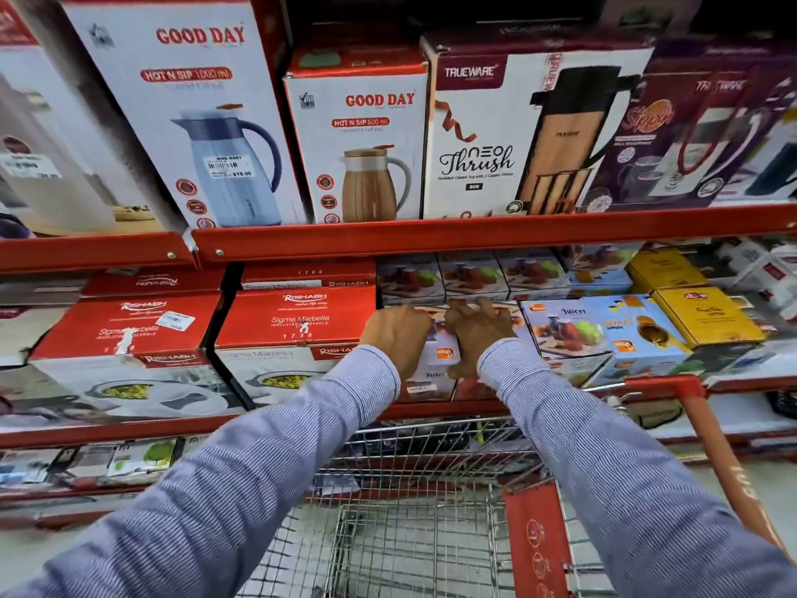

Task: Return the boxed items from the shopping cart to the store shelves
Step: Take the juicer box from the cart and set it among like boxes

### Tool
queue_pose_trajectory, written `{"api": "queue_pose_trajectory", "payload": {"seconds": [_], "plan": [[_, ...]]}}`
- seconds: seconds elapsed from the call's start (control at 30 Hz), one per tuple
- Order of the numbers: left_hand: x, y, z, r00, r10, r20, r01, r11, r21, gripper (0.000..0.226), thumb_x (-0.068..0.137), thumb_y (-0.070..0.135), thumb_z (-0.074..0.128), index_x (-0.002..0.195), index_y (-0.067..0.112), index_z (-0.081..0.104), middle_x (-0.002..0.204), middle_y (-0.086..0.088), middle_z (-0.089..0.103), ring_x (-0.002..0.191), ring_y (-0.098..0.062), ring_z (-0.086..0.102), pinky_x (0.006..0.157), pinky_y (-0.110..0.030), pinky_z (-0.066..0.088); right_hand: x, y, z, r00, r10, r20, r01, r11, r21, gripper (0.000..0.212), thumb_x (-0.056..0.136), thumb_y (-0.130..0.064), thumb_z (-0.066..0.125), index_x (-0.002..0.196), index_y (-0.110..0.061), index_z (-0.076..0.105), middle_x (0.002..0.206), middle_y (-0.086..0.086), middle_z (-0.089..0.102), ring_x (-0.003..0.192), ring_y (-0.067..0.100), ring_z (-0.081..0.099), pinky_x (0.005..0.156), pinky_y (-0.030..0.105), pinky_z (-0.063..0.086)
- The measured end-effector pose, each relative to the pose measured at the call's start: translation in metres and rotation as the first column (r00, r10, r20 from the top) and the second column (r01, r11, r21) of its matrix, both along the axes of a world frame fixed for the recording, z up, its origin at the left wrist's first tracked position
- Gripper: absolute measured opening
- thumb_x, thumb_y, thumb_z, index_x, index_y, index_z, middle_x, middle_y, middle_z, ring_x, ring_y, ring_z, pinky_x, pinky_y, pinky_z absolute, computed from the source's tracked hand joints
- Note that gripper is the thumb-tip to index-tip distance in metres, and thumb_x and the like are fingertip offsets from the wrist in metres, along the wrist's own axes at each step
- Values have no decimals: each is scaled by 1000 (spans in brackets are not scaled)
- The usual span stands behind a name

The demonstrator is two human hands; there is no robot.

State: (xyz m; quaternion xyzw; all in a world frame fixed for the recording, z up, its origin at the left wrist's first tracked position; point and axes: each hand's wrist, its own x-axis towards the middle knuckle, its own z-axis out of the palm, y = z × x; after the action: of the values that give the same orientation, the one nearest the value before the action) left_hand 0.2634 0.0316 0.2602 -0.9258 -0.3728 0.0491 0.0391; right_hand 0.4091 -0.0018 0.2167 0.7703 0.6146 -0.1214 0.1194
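A white juicer box stands on the middle red shelf, between the red Rishabh casserole boxes and more juicer boxes. My left hand lies on its top left corner and my right hand grips its right side, fingers spread over the top. Both sleeves reach across the wire shopping cart, whose basket shows no boxes in the visible part.
Red Rishabh casserole boxes sit left of my hands; blue juicer boxes and yellow boxes sit to the right. The upper shelf carries tall flask boxes. The cart's red handle runs at the right.
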Motion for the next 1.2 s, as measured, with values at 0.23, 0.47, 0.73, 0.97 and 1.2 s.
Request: {"api": "queue_pose_trajectory", "payload": {"seconds": [0.23,0.47,0.73,0.97,1.2], "plan": [[19,43,-14,963,-77,-258,77,997,-11,82,45,64,82,116,27,63,121,-2,64,123,-32,41,101,-50,30,15,16,9,986,120,-119,-122,993,-8,88,55,-56,82,126,-18,46,130,5,59,134,37,41,107,56,36],[26,54,-24,922,-84,-379,90,996,-2,108,36,70,81,132,34,46,135,-1,58,130,-36,37,106,-60,18,23,16,9,980,105,-170,-97,994,54,78,43,-58,85,102,-20,50,106,3,64,102,28,59,86,40,48],[20,52,-21,936,-139,-324,143,990,-13,115,44,67,81,142,29,34,145,-2,49,136,-37,29,110,-64,15,25,15,7,980,147,-132,-138,987,79,85,40,-61,83,106,-22,47,111,1,65,110,29,50,87,45,43],[15,49,-21,923,-143,-358,145,989,-20,101,48,69,78,135,27,46,135,-6,57,137,-38,26,112,-63,11,17,11,7,985,101,-138,-97,995,34,86,46,-56,84,114,-21,44,118,4,63,114,31,54,92,46,45],[-43,24,-10,974,-214,75,211,976,51,63,73,51,66,130,26,52,132,-2,58,131,-32,34,105,-53,28,-4,-9,-4,985,-26,-169,46,993,111,97,63,-40,82,143,-15,32,148,10,41,140,32,31,116,43,28]]}}
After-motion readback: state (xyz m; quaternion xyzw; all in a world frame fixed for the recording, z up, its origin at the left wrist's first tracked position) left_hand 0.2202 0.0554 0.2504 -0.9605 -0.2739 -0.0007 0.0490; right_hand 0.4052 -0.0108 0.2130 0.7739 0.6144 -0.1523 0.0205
